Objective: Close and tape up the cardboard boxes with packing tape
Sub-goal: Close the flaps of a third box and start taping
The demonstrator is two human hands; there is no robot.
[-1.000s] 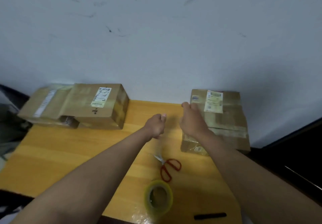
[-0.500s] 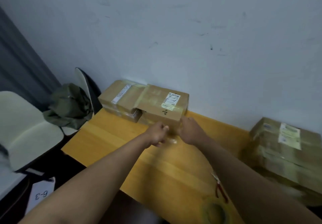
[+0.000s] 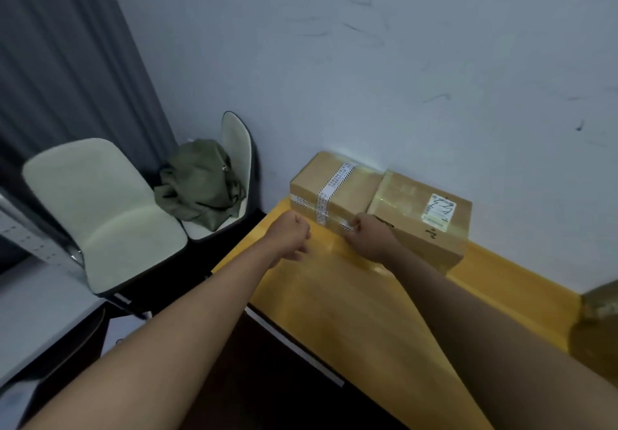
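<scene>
Two closed cardboard boxes stand side by side against the wall at the table's far left corner. The left box (image 3: pixel 347 192) has a white printed tape band, and the larger right box (image 3: pixel 418 219) has a shipping label. My left hand (image 3: pixel 290 236) is curled in a fist just left of the left box's front. My right hand (image 3: pixel 372 236) is at that box's front face, fingers curled. A faint, shiny strip of clear tape (image 3: pixel 331 253) stretches between the two hands, which pinch its ends. A third taped box (image 3: pixel 602 302) shows at the right edge.
The yellow wooden table (image 3: pixel 351 322) ends at its left edge just under my left forearm. Beyond it stand a cream chair (image 3: pixel 110 219) and a second chair holding a green bag (image 3: pixel 200 185). A grey curtain (image 3: pixel 67 62) hangs at the left.
The view swung left, away from the right box, the scissors and the tape roll. Both hands carried the tape strip over to the left pair of boxes and now reach the left box's front.
</scene>
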